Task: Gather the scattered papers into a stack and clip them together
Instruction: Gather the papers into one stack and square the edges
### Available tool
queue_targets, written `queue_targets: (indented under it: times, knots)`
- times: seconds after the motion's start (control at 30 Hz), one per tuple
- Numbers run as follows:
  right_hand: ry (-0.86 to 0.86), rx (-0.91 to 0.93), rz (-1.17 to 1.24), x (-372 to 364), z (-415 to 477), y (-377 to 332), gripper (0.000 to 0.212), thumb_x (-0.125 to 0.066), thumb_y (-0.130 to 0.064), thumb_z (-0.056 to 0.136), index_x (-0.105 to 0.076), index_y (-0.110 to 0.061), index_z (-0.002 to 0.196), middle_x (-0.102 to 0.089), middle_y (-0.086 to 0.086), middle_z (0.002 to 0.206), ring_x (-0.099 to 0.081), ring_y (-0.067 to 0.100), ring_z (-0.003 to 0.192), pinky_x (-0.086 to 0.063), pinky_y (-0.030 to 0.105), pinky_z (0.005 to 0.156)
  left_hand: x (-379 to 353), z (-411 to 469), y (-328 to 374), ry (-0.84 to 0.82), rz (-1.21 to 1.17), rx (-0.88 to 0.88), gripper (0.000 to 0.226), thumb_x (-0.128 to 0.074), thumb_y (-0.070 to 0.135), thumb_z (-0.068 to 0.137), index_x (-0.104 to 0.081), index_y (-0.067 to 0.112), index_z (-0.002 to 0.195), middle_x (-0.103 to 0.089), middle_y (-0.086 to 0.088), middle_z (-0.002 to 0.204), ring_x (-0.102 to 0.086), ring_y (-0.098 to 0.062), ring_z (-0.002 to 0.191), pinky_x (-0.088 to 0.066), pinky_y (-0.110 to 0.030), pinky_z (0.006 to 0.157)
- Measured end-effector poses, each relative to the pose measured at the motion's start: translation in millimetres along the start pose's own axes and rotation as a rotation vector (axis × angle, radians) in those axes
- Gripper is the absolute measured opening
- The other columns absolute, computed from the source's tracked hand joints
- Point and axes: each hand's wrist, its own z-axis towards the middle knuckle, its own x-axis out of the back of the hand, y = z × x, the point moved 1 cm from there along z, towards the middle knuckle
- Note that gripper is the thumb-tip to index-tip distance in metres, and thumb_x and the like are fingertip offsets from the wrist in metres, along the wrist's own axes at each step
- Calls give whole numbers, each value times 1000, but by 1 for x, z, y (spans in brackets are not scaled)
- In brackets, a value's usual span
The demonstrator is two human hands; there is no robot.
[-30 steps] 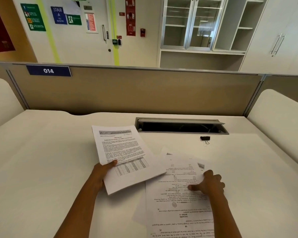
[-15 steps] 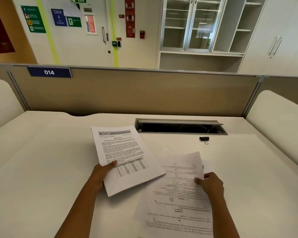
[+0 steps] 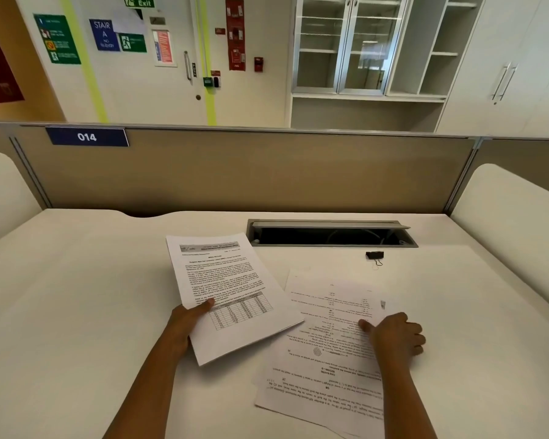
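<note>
My left hand (image 3: 184, 324) grips a printed sheaf of papers (image 3: 225, 289) by its lower left edge, thumb on top, held a little above the desk. Its right corner overlaps other printed papers (image 3: 327, 353) lying upside down on the desk at the lower right. My right hand (image 3: 393, 334) grips those loose papers at their right edge, thumb on top and fingers curled under. A small black binder clip (image 3: 374, 255) lies alone on the desk beyond the papers, near the cable opening.
A white desk (image 3: 76, 296) has a long open cable tray slot (image 3: 330, 236) at the back. A beige partition (image 3: 235, 172) with a "014" label closes the far side. White rounded dividers (image 3: 514, 204) stand left and right.
My right hand slid from the top of the loose papers to their right edge and took hold there. The left hand kept its sheaf almost still.
</note>
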Motion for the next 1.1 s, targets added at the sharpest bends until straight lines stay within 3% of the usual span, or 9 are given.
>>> queue_targets:
  times: [0.13,0.3,0.53,0.67,0.8,0.9,0.97,1.03,1.1]
  knots:
    - [-100,3,9,3,5,-5,68,-73,-38,75,-40,-1,122,-48,24,126,-46,39,118,-36,46,101,-1,-1,0,-9,13,-3,48,-68,10,83,-54,4,129,-60,-21,126,-61,-39,108,-47,-53,97]
    - [-191,45,164,7,5,-10,58,-76,-23,75,-42,-4,119,-60,17,117,-60,38,103,-48,47,88,0,-2,1,-16,18,-12,48,-68,10,83,-54,4,128,-61,-21,125,-61,-39,109,-47,-52,97]
    - [-339,28,441,17,14,8,89,-80,-20,70,-26,-6,140,-49,21,135,-53,41,115,-47,51,95,0,-1,0,-24,16,-2,47,-68,9,83,-55,4,127,-61,-21,124,-61,-39,108,-47,-54,97]
    - [-454,-27,617,23,9,18,95,-78,-7,71,-16,-8,143,-46,22,136,-50,42,117,-48,45,79,0,-1,-1,-21,19,-3,47,-69,9,82,-55,4,127,-61,-22,124,-61,-39,107,-47,-54,97]
    - [-599,-1,784,29,-1,28,78,-75,1,72,-32,-2,136,-59,19,121,-60,34,99,-52,37,68,-1,-1,-1,-8,36,-4,47,-69,8,83,-55,2,127,-61,-22,124,-61,-40,107,-48,-53,95]
    - [-741,67,767,25,-16,29,63,-80,-2,62,-54,-2,120,-68,15,107,-66,32,91,-57,32,56,-2,-1,-2,-1,45,-7,47,-69,9,82,-55,1,127,-61,-23,124,-61,-40,107,-48,-53,95]
    - [-788,84,727,18,-27,27,58,-77,4,64,-55,-4,117,-68,14,103,-67,32,88,-57,32,53,-2,-2,-1,1,54,-4,47,-69,10,82,-56,2,126,-61,-23,124,-62,-40,106,-48,-53,95]
    - [-777,88,703,12,-30,23,56,-72,11,70,-51,-6,119,-67,14,102,-67,31,85,-57,33,52,-2,-3,0,2,63,-5,47,-69,10,82,-55,2,126,-61,-22,124,-62,-40,106,-49,-53,95]
    - [-659,105,667,12,-27,19,57,-71,9,71,-50,-7,122,-67,17,105,-66,34,87,-57,37,61,-2,-5,1,4,58,-4,47,-69,10,82,-55,2,127,-61,-22,124,-62,-39,106,-48,-54,95]
